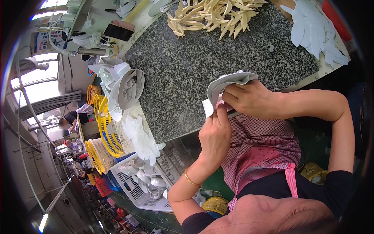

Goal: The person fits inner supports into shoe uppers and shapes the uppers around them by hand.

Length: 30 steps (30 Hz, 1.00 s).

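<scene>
My left hand [215, 138], with a gold bangle on its wrist, pinches the lower end of a white shoe upper [226, 81] at a small white flap [208, 108]. My right hand [253, 99] grips the inner side of the same upper, its fingers curled into the fold. The piece is bent in an arc, and clear beads show along its top edge. Both hands are close together above the near edge of a speckled granite slab [175, 74]. My fingertips are partly hidden by the upper.
Beige pointed strips [218, 17] lie heaped at the slab's far side, white cut pieces [313, 33] at far right. More uppers [126, 89], white pieces [141, 136], yellow baskets [107, 126] and a white crate [134, 191] stand left. A phone [118, 31] lies far left.
</scene>
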Tool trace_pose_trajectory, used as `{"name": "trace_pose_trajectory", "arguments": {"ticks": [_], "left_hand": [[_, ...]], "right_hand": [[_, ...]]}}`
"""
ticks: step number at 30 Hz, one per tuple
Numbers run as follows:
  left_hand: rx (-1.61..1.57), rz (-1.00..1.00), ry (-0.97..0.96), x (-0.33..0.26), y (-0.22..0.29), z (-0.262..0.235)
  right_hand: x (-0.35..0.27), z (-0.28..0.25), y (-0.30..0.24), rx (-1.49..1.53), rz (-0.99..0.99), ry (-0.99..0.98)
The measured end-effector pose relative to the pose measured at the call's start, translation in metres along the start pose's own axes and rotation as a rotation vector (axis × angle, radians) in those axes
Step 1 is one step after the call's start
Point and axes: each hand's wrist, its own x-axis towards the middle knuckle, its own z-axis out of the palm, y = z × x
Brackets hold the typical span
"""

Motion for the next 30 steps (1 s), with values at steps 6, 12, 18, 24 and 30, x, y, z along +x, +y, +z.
{"name": "trace_pose_trajectory", "arguments": {"ticks": [6,12,18,24,30], "left_hand": [[0.053,-0.032,-0.014,0.008,-0.003,-0.003],[-0.031,0.068,0.078,-0.002,-0.011,0.0],[-0.233,0.166,0.16,-0.005,-0.027,0.003],[-0.476,0.312,0.264,-0.006,-0.039,0.006],[0.288,0.184,0.199,-0.027,-0.052,-0.023]], "right_hand": [[-0.01,0.022,0.012,-0.005,-0.169,0.231],[-0.013,0.023,0.02,0.047,-0.303,0.129],[-0.002,0.007,0.011,-0.021,-0.351,0.001],[0.031,-0.022,0.019,-0.084,-0.656,-0.118],[0.055,-0.02,0.0,-0.29,-0.819,-0.048]]}}
